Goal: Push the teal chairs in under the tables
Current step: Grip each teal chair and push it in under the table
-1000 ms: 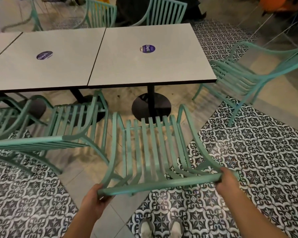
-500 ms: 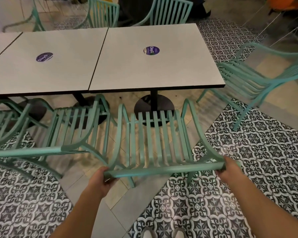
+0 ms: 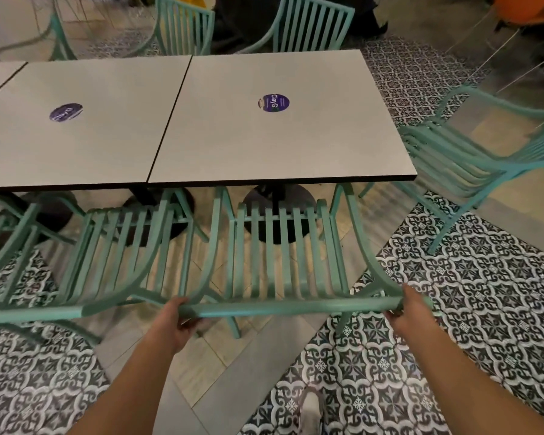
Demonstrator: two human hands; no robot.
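Left hand (image 3: 178, 321) and right hand (image 3: 410, 306) grip top rail of teal chair (image 3: 280, 246), seat front just under near edge of bench (image 3: 264, 146). Pushing step underway; next, likely straight shove forward.

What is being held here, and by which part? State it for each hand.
Both hands grip the same teal chair by its top back rail: the left hand at the rail's left end, the right hand at its right end.
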